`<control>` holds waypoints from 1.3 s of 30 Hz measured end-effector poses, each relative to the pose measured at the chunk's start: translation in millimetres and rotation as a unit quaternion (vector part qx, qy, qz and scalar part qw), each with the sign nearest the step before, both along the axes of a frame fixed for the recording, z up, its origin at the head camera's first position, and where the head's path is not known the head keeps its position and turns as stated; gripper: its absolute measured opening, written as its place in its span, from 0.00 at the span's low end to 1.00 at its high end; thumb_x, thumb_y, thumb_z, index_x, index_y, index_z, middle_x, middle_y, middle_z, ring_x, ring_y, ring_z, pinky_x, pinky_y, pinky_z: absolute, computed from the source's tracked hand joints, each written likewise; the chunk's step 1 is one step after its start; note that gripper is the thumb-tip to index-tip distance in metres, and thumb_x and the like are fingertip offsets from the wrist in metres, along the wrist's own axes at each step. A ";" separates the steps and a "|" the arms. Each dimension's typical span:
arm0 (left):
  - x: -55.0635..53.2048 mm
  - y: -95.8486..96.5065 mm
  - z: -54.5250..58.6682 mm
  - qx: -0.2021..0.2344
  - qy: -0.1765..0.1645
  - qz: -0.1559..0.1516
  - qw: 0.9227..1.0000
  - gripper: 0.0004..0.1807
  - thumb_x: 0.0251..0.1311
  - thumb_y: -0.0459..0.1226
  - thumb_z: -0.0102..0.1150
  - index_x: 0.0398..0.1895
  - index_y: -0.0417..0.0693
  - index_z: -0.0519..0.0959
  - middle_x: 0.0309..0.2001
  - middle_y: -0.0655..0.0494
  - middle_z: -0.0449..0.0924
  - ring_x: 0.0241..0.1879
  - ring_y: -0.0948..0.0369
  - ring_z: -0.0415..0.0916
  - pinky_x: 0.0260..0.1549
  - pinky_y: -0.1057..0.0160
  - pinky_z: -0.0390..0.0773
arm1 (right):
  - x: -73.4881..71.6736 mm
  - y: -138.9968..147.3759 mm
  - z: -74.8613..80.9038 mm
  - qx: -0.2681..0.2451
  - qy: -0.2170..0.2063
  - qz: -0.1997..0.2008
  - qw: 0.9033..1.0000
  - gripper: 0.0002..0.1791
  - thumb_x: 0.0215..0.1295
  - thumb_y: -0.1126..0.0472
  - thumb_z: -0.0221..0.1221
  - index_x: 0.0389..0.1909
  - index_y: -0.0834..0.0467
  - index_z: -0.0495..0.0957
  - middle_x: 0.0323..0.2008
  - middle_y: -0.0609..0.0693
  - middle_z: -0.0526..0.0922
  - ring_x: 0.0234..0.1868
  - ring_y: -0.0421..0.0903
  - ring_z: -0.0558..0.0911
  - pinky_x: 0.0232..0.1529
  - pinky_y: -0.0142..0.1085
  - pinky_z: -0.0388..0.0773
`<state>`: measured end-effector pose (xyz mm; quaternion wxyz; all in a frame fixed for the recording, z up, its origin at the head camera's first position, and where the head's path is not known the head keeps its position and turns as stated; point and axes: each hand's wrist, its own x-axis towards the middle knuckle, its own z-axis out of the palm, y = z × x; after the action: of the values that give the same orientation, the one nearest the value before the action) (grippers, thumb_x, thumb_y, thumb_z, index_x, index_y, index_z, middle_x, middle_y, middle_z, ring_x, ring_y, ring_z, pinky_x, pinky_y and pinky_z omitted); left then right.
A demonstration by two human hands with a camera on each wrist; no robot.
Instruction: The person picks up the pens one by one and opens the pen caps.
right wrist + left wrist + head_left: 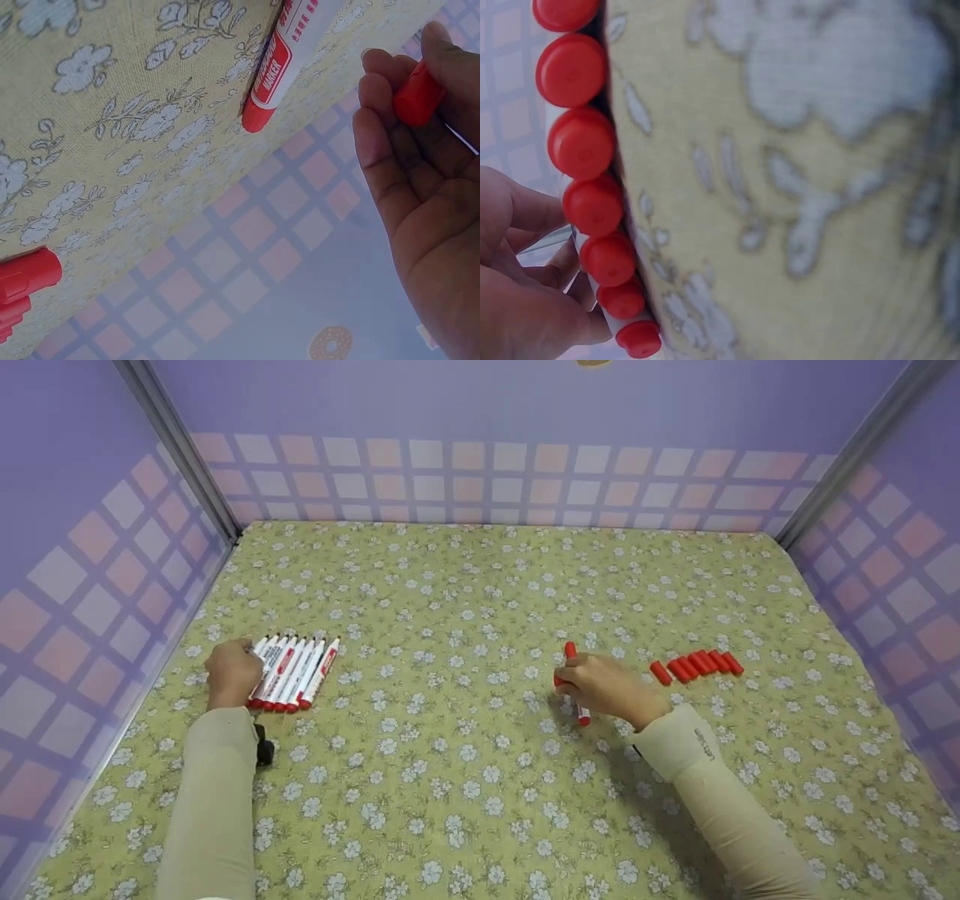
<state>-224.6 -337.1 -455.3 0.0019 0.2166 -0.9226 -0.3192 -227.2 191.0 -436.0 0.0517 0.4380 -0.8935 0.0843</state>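
Observation:
At the left end of a row of uncapped red-and-white markers [289,675], my left hand [234,673] curls its fingers at the outermost marker. The left wrist view shows its thumb and fingers behind the red marker ends [592,202], which hide the fingertips. My right hand [604,684] pinches a loose red cap [418,96] between thumb and fingers. Below that hand, a capped marker [289,64] lies on the cloth, its middle covered by the hand in the head view.
Several red caps [701,664] lie in a slanted row to the right of my right hand. A flowered yellow-green cloth [450,780] covers the table. Purple walls [480,405] with a checked band enclose the back and both sides.

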 end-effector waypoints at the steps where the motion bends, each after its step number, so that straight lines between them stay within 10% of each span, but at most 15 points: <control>1: 0.0 0.5 0.1 -0.002 0.002 0.000 1.000 0.31 0.59 0.29 0.32 0.68 0.38 0.65 0.66 0.32 0.64 0.61 0.32 0.62 0.52 0.37 0.69 | -0.1 0.0 -0.3 -0.001 0.000 0.001 1.000 0.05 0.62 0.64 0.63 0.27 0.57 0.80 0.25 0.49 0.80 0.24 0.41 0.78 0.26 0.33 0.74; 12: -2.1 9.6 1.7 -0.020 0.043 -0.001 0.999 0.27 0.64 0.30 0.33 0.65 0.31 0.66 0.62 0.23 0.61 0.61 0.28 0.57 0.58 0.36 0.60 | -0.5 1.4 -1.2 -0.010 0.007 -0.005 1.000 0.02 0.63 0.66 0.61 0.33 0.61 0.81 0.29 0.53 0.80 0.29 0.45 0.78 0.28 0.36 0.76; 27: -14.3 45.6 6.3 -0.003 0.154 -0.083 0.985 0.22 0.66 0.29 0.39 0.61 0.27 0.70 0.54 0.26 0.67 0.54 0.34 0.66 0.52 0.39 0.68 | -6.2 17.3 -2.9 -0.049 0.026 -0.084 0.995 0.14 0.65 0.67 0.59 0.50 0.64 0.80 0.41 0.58 0.76 0.29 0.48 0.81 0.26 0.36 0.79; 39: -23.9 99.0 11.6 0.034 0.129 -0.177 0.975 0.22 0.69 0.31 0.39 0.63 0.31 0.68 0.53 0.33 0.69 0.51 0.41 0.72 0.48 0.46 0.74 | -14.2 44.3 -12.0 -0.052 0.036 -0.140 0.988 0.14 0.60 0.66 0.64 0.47 0.65 0.81 0.37 0.58 0.81 0.37 0.52 0.82 0.37 0.43 0.81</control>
<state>-248.5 -238.1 -443.7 0.0569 0.0066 -0.9268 -0.3711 -241.3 235.3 -448.0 0.1177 0.3082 -0.9379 0.1068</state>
